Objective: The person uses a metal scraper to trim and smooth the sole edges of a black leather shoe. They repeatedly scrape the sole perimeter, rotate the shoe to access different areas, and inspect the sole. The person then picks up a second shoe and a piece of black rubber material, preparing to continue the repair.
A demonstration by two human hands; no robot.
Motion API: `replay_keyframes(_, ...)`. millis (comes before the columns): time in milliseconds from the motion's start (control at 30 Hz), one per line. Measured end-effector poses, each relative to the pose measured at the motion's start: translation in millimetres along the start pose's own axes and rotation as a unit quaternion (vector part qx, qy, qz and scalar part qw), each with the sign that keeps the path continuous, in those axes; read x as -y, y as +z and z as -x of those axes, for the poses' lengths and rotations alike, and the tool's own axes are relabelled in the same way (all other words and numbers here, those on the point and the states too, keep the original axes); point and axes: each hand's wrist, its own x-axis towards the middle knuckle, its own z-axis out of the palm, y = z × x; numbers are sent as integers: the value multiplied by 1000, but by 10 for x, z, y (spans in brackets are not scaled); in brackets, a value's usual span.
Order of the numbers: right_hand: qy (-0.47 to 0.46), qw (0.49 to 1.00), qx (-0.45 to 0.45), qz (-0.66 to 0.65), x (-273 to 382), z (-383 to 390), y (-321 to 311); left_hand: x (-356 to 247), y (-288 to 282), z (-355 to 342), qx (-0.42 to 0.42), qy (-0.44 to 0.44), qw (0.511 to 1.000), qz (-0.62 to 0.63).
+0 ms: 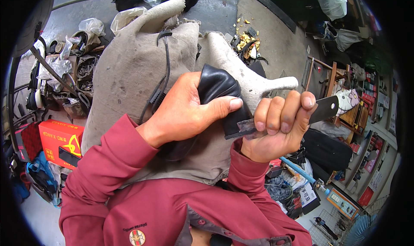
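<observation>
My left hand [185, 110] is closed round a black leather shoe [217, 83], its thumb pressed along the side near the sole edge. Part of the shoe lies hidden behind my hand and wrist. In my right fist [280, 127] is a flat metal blade [324, 109] with a round hole at its outer end. The blade's scuffed other end reaches the shoe's lower right edge, and seems to touch it. Under both hands a stained grey cloth [125, 73] covers my lap, with a dark cord [167, 60] lying across it.
Left of me stand a red-orange box [58, 136] with a phone [69, 156] on it, and a pile of bags and shoes. Yellow scraps [249, 45] lie on the floor ahead. To the right are a wooden frame [332, 80], a black case [326, 149] and a blue tube [297, 168].
</observation>
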Motion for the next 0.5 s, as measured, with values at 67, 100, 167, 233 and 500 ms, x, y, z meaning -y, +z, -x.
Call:
replay_keyframes(67,0,1000,5,5,-3,11,4,3,-7,5,1,-3,1000,-2)
replay_keyframes(100,1,1000,11,9,-6,15,6,3,-10,9,2,-5,1000,-4)
replay_keyframes(167,-6,1000,15,22,-11,22,11,4,-5,11,0,-5,1000,1)
replay_keyframes(233,-22,999,13,39,-27,36,21,-4,-7,13,-1,-9,1000,1)
replay_keyframes(500,-43,992,22,114,-54,135,67,-12,10,4,-8,-11,1000,6)
